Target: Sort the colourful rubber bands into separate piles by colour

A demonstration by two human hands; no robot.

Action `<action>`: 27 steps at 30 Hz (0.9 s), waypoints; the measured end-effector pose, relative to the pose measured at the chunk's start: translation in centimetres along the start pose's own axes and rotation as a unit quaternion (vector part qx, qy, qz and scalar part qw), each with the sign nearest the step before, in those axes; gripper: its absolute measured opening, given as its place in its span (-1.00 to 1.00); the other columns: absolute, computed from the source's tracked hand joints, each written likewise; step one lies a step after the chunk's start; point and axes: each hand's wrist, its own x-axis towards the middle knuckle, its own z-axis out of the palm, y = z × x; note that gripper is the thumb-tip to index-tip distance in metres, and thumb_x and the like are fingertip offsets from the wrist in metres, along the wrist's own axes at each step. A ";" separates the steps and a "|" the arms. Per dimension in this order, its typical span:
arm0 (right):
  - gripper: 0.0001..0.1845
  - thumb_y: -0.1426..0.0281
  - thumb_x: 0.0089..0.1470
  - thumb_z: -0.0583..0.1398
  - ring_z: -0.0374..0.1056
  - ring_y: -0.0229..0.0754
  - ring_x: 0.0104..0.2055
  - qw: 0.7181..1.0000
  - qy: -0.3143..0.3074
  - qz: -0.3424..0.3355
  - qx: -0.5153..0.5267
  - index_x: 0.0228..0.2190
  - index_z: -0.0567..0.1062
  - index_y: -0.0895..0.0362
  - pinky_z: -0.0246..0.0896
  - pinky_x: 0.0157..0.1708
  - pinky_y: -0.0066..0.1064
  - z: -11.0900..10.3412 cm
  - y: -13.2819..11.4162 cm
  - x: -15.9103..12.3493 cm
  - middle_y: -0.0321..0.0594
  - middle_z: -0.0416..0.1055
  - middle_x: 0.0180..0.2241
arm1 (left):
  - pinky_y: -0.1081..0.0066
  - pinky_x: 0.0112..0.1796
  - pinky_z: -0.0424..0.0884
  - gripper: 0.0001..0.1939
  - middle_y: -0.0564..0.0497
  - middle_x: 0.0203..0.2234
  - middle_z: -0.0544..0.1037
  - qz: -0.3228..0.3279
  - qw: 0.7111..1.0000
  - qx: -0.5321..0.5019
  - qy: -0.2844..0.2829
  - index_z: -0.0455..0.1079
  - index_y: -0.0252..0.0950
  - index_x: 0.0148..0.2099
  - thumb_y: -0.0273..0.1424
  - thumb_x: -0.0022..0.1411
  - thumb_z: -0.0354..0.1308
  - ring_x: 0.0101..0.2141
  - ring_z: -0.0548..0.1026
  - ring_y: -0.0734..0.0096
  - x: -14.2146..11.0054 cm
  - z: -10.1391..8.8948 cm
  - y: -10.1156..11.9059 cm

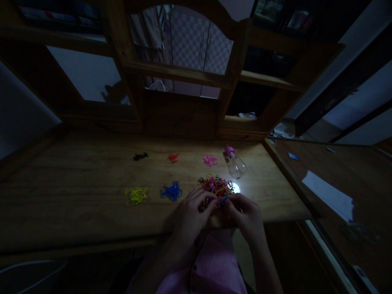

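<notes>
Both of my hands rest at the near edge of a wooden desk point(76, 212), fingertips together at the front of a mixed pile of small coloured elastic bands point(214, 184). My left hand point(192, 212) has its fingers curled and pinched at the pile's near edge. My right hand point(243, 214) is curled too, its fingers pinched close to the left ones. A few bands point(222, 200) show between the fingertips. Sorted little heaps lie farther out: yellow point(135, 195), blue point(170, 191), black point(140, 156), red point(173, 157) and pink point(210, 160).
A clear plastic bottle with a pink cap point(235, 162) lies on its side behind the pile. A bright light spot point(236, 188) falls beside the pile. Wooden shelving point(180, 73) rises behind the desk. A second dark surface point(337, 183) with papers runs along the right.
</notes>
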 end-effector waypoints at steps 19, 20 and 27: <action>-0.75 0.29 0.25 0.18 0.40 -0.19 -0.22 0.943 -0.194 -0.234 -0.135 -0.12 0.45 0.19 0.38 -0.23 -0.29 8.1 -6.1 4.7 -0.16 0.41 -0.15 | 0.20 -0.14 0.39 -0.89 -0.03 -0.33 0.55 0.113 0.950 0.231 0.178 0.38 -0.22 -0.17 -0.48 0.27 0.07 -0.26 0.50 0.20 -5.8 1.0 -3.4; -0.73 0.28 0.26 0.18 0.40 -0.18 -0.20 0.943 -0.192 -0.236 -0.135 -0.09 0.43 0.19 0.39 -0.21 -0.26 8.2 -6.1 4.8 -0.15 0.40 -0.12 | 0.20 -0.14 0.39 -0.90 -0.03 -0.33 0.55 0.106 0.951 0.231 0.178 0.38 -0.22 -0.18 -0.48 0.27 0.07 -0.27 0.50 0.20 -5.9 1.0 -3.4; -0.74 0.26 0.26 0.12 0.41 -0.12 -0.21 0.963 -0.076 -0.218 -0.138 -0.22 0.57 0.10 0.29 -0.25 -0.36 2.7 -4.1 5.5 -0.13 0.48 -0.23 | 0.28 -0.18 0.37 -0.89 -0.03 -0.30 0.51 -0.007 0.989 0.132 0.071 0.41 -0.19 -0.25 -0.50 0.23 0.11 -0.23 0.47 0.22 -4.6 -0.2 -2.2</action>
